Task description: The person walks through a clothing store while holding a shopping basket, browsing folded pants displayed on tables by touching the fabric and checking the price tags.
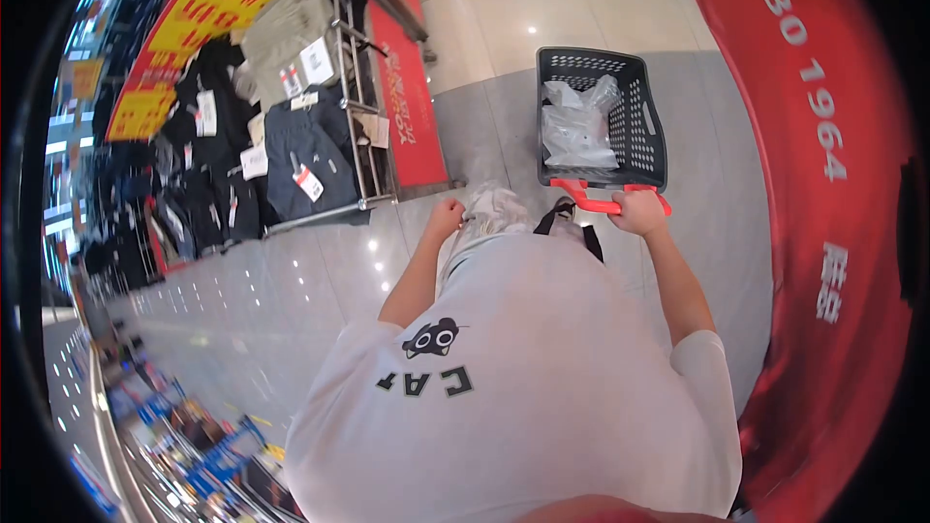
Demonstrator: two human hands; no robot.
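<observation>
My right hand (639,212) is closed round the red handle (601,204) of a black shopping basket (639,121). The basket is in front of me, a little right of centre. Inside it lies a crumpled, translucent plastic bag (579,131); its contents cannot be made out. Beside my pale patterned trousers (496,208), my left hand (447,218) hangs with its fingers curled in, and no object shows in it. A black strap-like item (559,217) is close to the basket handle, partly hidden by my white shirt.
On the left, a metal rack (360,68) holds folded dark clothes (308,157) with price tags, under a yellow and red sign (199,24). A red panel (405,87) is along its end. To the right stretches a red banner (823,136). Grey tiles (484,126) cover the floor.
</observation>
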